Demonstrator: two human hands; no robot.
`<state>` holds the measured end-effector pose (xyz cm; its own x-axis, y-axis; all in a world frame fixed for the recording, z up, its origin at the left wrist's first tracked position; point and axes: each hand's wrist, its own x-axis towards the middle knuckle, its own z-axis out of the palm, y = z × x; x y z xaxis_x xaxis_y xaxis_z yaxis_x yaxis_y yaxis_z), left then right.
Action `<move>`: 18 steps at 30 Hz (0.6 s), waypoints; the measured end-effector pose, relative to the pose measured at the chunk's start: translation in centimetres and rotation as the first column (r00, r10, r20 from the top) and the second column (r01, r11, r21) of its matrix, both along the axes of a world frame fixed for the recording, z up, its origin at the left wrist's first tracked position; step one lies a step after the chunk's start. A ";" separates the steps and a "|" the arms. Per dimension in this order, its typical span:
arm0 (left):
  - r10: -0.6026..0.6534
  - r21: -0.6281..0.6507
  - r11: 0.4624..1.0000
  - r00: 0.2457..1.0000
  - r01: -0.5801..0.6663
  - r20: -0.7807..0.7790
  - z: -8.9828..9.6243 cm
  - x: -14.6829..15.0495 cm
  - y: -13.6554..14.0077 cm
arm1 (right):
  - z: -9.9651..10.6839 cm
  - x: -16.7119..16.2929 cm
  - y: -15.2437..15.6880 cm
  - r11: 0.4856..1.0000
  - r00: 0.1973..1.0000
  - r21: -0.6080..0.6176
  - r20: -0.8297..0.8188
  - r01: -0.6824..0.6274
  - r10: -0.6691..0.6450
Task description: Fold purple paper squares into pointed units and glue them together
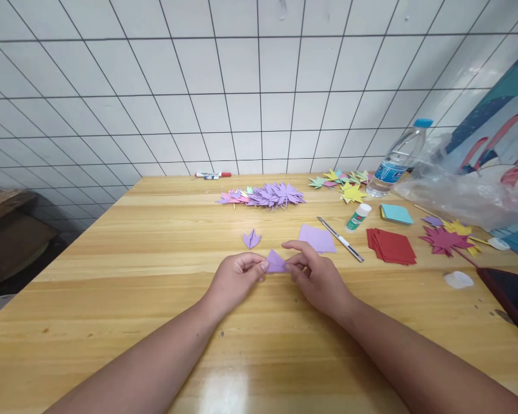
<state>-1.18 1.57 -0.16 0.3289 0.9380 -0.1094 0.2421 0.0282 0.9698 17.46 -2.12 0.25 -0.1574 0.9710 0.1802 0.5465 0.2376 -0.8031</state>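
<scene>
A small piece of purple paper (pixel 275 261), folded to a triangle, is held between my two hands just above the wooden table. My left hand (pixel 237 278) pinches its left corner between thumb and fingers. At the right corner, my right hand (pixel 317 279) grips the paper with its thumb and curled fingers, the index finger stretched out above. Beyond my left hand lies a folded purple paper piece (pixel 251 239) with pointed tips. Several flat purple paper sheets (pixel 317 238) lie just past my right hand, partly behind its fingers.
A utility knife (pixel 341 239) and a glue stick (pixel 358 218) lie right of the purple sheets, near red paper (pixel 391 246) and blue paper (pixel 396 213). Folded purple leaves (pixel 276 196) are heaped at the back. A water bottle (pixel 397 161) stands by a plastic bag (pixel 453 192).
</scene>
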 end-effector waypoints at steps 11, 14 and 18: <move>-0.072 0.184 0.979 0.994 0.086 -0.081 -2.2 0.1 -0.3 | -0.5 0.1 0.1 0.998 0.995 0.056 0.101 0.003 -0.009; -0.104 0.200 0.972 0.988 0.125 -0.113 -2.1 0.1 -0.6 | -0.4 -0.1 0.1 0.999 0.996 0.002 0.083 -0.034 0.034; -0.128 0.199 0.970 0.988 0.143 -0.084 -1.6 0.0 -0.6 | -0.4 0.0 0.1 1.000 0.996 -0.006 0.087 -0.003 0.004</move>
